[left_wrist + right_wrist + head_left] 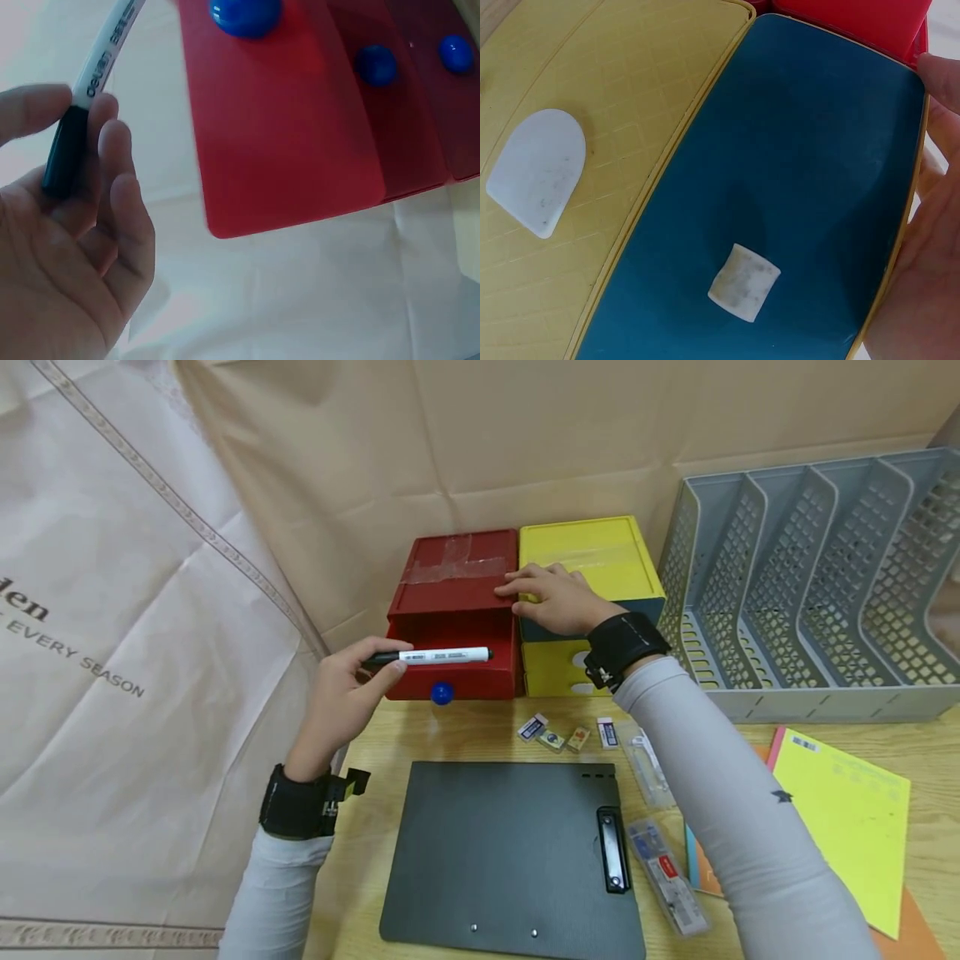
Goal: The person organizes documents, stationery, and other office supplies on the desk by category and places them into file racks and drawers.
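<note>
My left hand [337,697] pinches the black-capped end of a white whiteboard marker [450,655] between thumb and fingers. The marker lies level over a pulled-out red drawer [483,683] with a blue knob [442,693]. Above that drawer is the taped top of the red drawer unit [450,564]. My right hand [558,600] rests on the front top edge of the yellow drawer unit [592,547], fingers reaching toward the red one. In the right wrist view, the thumb [941,82] is at the corner of a blue drawer front [810,150].
A dark clipboard [510,852] lies in front, with several small erasers [551,741] behind it. Beside it are clear plastic cases [667,877]. A grey file rack [817,702] stands at the right, with a yellow notebook [843,827] before it.
</note>
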`<state>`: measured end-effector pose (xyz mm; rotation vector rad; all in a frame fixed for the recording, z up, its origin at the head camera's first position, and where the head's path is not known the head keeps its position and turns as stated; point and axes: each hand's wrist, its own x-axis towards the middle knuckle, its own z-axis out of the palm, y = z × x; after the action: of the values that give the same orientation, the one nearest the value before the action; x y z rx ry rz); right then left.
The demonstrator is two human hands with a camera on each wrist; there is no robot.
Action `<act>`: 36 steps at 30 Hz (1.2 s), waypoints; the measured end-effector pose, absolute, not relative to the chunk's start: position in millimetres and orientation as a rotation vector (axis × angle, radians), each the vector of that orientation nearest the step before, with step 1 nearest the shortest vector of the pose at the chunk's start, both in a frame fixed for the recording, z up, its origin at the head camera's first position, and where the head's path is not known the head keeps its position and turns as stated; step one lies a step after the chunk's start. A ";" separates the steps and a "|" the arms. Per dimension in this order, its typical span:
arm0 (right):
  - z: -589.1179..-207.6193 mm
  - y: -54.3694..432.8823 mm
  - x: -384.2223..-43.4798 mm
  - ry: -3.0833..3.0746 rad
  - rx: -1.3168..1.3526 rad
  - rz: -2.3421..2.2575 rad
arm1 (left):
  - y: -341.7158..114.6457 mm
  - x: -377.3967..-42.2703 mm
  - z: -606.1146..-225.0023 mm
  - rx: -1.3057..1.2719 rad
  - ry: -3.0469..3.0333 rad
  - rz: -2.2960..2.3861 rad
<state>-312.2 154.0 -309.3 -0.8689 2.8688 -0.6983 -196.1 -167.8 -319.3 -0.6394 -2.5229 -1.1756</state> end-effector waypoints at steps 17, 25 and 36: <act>-307.9 152.8 -311.4 2.869 -0.854 -0.709 | -171.3 -225.5 -319.0 -0.472 -2.578 -1.059; -307.5 153.1 -310.7 2.864 -0.853 -0.705 | -174.9 -238.2 -322.4 -0.497 -2.658 -0.953; -307.9 151.8 -310.9 2.870 -0.846 -0.703 | -171.9 -255.9 -321.6 -0.713 -2.797 -0.698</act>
<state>-310.9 151.8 -307.9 -0.8455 2.8705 -0.7031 -255.9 -171.9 -321.6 -0.7132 -2.7965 -0.6976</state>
